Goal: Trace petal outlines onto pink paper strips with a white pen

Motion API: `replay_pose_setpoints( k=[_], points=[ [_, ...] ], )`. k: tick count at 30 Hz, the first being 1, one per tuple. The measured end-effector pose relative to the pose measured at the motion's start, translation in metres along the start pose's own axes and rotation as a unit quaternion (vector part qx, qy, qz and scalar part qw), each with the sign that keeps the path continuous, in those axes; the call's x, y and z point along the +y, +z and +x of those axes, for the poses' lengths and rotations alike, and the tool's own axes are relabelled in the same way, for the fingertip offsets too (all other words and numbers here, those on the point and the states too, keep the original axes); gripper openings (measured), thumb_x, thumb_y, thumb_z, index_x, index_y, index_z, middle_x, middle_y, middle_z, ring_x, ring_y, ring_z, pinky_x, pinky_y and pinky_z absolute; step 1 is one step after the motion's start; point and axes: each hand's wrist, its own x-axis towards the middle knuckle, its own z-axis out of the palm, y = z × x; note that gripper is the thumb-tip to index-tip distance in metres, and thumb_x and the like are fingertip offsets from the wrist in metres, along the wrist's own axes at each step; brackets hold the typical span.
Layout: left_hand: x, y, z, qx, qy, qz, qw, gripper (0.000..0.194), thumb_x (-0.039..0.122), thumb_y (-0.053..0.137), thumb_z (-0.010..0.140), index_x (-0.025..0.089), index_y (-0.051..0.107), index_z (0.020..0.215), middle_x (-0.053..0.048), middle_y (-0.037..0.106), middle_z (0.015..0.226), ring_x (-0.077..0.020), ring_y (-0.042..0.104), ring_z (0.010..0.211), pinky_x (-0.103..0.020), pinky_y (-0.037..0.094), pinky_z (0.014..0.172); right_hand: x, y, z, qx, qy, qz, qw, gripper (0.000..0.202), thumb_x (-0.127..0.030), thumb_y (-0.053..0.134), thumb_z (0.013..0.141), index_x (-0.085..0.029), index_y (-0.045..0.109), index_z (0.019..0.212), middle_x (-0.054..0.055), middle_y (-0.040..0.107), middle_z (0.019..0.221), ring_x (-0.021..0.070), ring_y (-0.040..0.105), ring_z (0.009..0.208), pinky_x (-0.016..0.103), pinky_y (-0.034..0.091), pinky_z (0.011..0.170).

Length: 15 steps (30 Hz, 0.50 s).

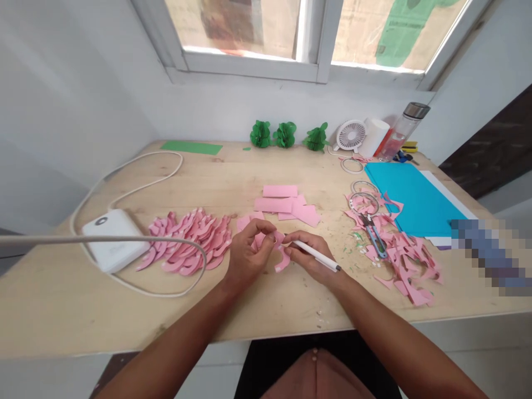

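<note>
The person's brownish-pink top [318, 377] is nearest, with bare forearms [183, 327] reaching over the worktop [266, 318]. Just above the wood, between the two hands, is a curved pink paper piece [284, 262]. The left hand's [249, 246] grip pinches its upper end between thumb and index finger; the right hand's [313, 252] grip closes on a white pen [318, 255] near its front, right beside the paper. Fingers hide the pen tip, so I cannot tell whether it touches.

The paper looks thin and would probably crease under hard pressure, so a light, steady pinch close to the working spot should serve best. Bracing both wrists would help small movements, and an even, gentle pressure with the pen should avoid tearing the narrow curve. The free lower end hangs unsupported and could twist; a spare finger behind it would help. The heap of curved pink pieces [193, 246] to the left seems best left clear of the forearm.
</note>
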Motion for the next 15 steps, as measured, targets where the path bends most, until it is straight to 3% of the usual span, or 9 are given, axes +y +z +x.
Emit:
replay_pose_setpoints(
  k=[6,15],
  points=[
    [-0.0024,0.0029,-0.0026,-0.007,0.013,-0.005,1.000,0.004,0.018,0.055,0.083,0.020,0.058,0.085,0.002,0.062,0.075,-0.0128,0.060,0.071,-0.025,0.047,0.067,-0.0012,-0.0036,0.0006,0.039,-0.018,-0.015,0.999,0.018,-0.029,0.061,0.081,-0.020,0.066,0.096,-0.001,0.064,0.071,0.0106,0.053,0.057,0.022,0.042,0.052],
    [-0.0040,0.0050,-0.0063,-0.043,-0.005,-0.007,0.999,0.009,0.025,0.056,0.085,0.019,0.060,0.090,-0.001,0.064,0.078,-0.0149,0.062,0.074,-0.025,0.050,0.067,0.0002,0.0004,0.0011,0.019,-0.001,0.049,0.999,0.021,-0.026,0.067,0.073,-0.020,0.065,0.093,-0.003,0.063,0.065,0.0109,0.056,0.056,0.022,0.041,0.051]
  ],
)
